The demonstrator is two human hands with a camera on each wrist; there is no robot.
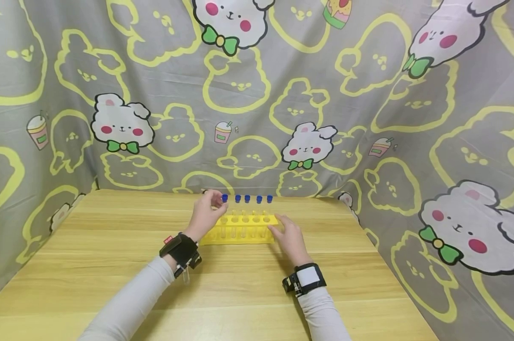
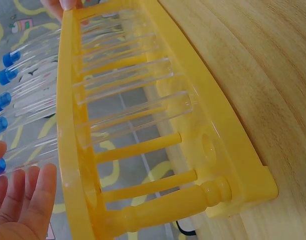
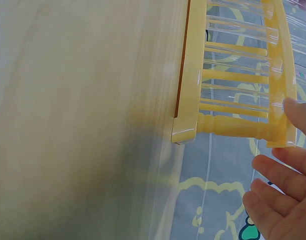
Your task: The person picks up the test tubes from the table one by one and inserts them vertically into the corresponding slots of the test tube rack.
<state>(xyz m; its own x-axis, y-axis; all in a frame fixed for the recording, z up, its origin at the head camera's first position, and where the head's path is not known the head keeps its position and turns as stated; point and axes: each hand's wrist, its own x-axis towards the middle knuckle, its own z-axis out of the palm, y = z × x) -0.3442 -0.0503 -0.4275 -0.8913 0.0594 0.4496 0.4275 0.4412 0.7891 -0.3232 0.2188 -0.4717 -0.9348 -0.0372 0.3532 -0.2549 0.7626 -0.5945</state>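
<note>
Standing mid-counter, near the back edge: yellow tube rack (image 1: 240, 228), long side facing the person. Five clear test tubes (image 1: 245, 215) upright in it, each with a blue cap (image 1: 247, 198). Left hand (image 1: 206, 214) is at the rack's left end, fingers (image 1: 215, 199) curled around the top of the leftmost capped tube (image 1: 224, 208), pinching at the cap. Right hand (image 1: 288, 237) sits at the rack's right end, fingers straight and relaxed, tips touching the top rail, gripping nothing. Wrist views confirm the rack's base flat on the wooden counter (image 1: 240, 293). Both wrists carry black strapped cameras. Cartoon-print grey cloth (image 1: 257, 118) hangs behind and along both sides.
</note>
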